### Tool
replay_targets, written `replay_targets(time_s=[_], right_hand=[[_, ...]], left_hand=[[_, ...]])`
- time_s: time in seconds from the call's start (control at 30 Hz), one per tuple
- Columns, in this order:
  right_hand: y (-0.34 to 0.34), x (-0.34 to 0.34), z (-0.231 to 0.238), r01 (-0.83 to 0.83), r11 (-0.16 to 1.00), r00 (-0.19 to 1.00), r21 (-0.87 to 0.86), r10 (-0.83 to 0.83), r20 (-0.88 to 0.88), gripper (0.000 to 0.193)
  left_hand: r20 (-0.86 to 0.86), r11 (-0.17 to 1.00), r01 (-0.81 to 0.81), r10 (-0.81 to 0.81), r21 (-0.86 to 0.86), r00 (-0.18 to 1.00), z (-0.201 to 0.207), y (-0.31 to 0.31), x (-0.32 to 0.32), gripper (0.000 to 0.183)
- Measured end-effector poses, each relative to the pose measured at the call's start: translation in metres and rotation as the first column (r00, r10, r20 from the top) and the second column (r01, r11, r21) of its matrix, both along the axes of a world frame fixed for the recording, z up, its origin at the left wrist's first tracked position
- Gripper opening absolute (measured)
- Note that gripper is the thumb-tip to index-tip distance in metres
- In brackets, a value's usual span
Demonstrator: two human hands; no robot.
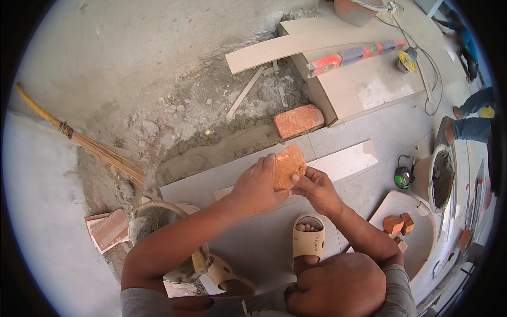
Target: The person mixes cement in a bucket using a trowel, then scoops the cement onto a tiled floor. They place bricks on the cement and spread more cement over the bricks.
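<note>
Between my two hands I hold an orange-red brick (289,165) with a rough, uneven surface, raised above the tiled floor. My left hand (259,182) grips its left side with the fingers wrapped behind it. On the lower right, my right hand (317,191) presses a thumb and fingers against it. Another brick (299,121) lies just beyond, at the right end of a strip of wet mortar (227,150), close to the tiled step. A pale tile strip (343,162) rests on the floor beneath my hands.
A red spirit level (354,56) and an angle grinder (406,61) lie on the step (364,95). Left are a broom (100,150) and a bucket (142,224). Right are a tape measure (404,177), a mortar bucket (425,177) and brick pieces (393,224). Another person's legs (472,129) stand far right.
</note>
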State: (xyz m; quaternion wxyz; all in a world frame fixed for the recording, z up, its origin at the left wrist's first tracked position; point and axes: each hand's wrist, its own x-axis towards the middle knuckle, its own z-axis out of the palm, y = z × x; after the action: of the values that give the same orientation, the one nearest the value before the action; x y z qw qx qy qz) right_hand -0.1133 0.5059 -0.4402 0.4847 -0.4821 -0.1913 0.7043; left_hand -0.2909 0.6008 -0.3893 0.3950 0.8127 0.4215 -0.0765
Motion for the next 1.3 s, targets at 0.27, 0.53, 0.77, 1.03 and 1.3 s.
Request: replay_targets(time_s=[0.27,0.53,0.77,1.03,1.3], right_hand=[[-0.029,0.01,-0.018,-0.231,0.962,0.955,-0.144,0.252,0.153,0.054],[-0.077,0.016,-0.027,-0.274,0.904,0.931,-0.327,0.335,0.146,0.047],[-0.062,0.018,-0.022,-0.32,0.888,0.908,-0.33,0.388,0.162,0.043],[-0.049,0.025,-0.026,-0.372,0.866,0.843,-0.335,0.466,0.268,0.04],[-0.045,0.023,-0.024,-0.396,0.841,0.806,-0.368,0.511,0.3,0.043]], left_hand=[[-0.132,0.969,0.046,-0.014,0.242,0.991,-0.058,0.088,-0.046,0.097],[-0.174,0.974,0.127,-0.094,0.189,0.98,-0.1,0.13,-0.031,0.095],[-0.166,0.981,0.109,-0.082,0.162,0.983,-0.122,0.133,-0.03,0.095],[-0.166,0.986,0.128,-0.11,0.106,0.98,-0.126,0.139,-0.038,0.097],[-0.219,0.978,0.193,-0.171,0.083,0.961,-0.12,0.143,-0.042,0.1]])
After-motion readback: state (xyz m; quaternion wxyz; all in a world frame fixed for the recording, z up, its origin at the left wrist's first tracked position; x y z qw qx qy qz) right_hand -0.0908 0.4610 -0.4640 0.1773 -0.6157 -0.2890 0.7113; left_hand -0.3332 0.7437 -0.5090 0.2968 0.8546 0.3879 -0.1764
